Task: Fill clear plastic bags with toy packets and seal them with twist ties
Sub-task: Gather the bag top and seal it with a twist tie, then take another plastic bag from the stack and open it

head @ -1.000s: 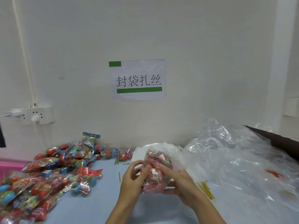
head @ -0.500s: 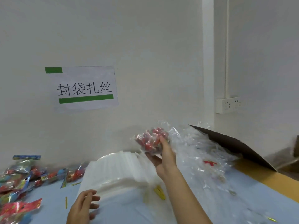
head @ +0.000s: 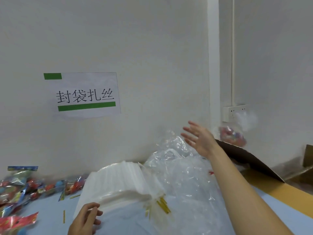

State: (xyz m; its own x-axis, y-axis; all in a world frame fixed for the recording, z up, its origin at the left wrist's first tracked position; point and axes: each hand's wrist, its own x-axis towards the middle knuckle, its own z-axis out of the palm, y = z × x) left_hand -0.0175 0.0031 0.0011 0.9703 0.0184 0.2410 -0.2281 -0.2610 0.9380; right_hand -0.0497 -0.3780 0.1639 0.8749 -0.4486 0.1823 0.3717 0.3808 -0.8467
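Right hand (head: 199,139) splayed, grip empty, filled bag (head: 232,135) airborne toward cardboard box (head: 254,160); left hand (head: 85,217) loosely curled on empty bag stack (head: 118,182), likely readying next.

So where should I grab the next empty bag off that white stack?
Pinch the top bag at the near left corner of the stack of clear bags, beside your left hand; the edges fan out and lift there, so one sheet should peel free.
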